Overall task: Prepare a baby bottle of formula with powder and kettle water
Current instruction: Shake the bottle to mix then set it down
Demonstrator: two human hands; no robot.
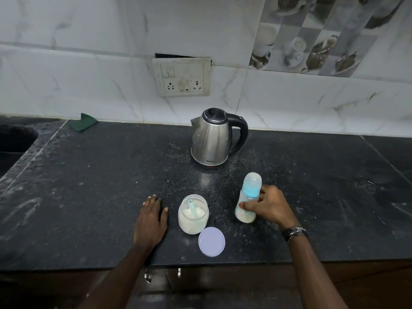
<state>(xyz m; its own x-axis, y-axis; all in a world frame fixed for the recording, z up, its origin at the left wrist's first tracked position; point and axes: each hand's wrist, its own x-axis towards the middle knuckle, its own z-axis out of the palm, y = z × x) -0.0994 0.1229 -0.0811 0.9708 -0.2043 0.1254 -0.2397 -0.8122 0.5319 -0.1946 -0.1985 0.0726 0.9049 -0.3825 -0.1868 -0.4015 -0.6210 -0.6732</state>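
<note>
A baby bottle [248, 197] with a blue collar and a clear cap stands on the black counter [89, 186], a whitish layer in its bottom. My right hand [270, 206] grips its lower body from the right. An open clear jar of formula powder [193, 214] stands left of it, with a light blue scoop [193, 208] stuck in the powder. The jar's pale lid [211, 241] lies flat just in front of it. My left hand [151, 219] rests palm down on the counter left of the jar, holding nothing. A steel kettle [211, 139] with a black handle stands behind, lid closed.
A sink basin [15, 139] lies at the far left. A green scrub pad [83, 122] leans at the wall. A wall socket panel [182, 76] sits above the kettle. The counter's front edge runs just below the lid, with drawer handles [148, 276] underneath.
</note>
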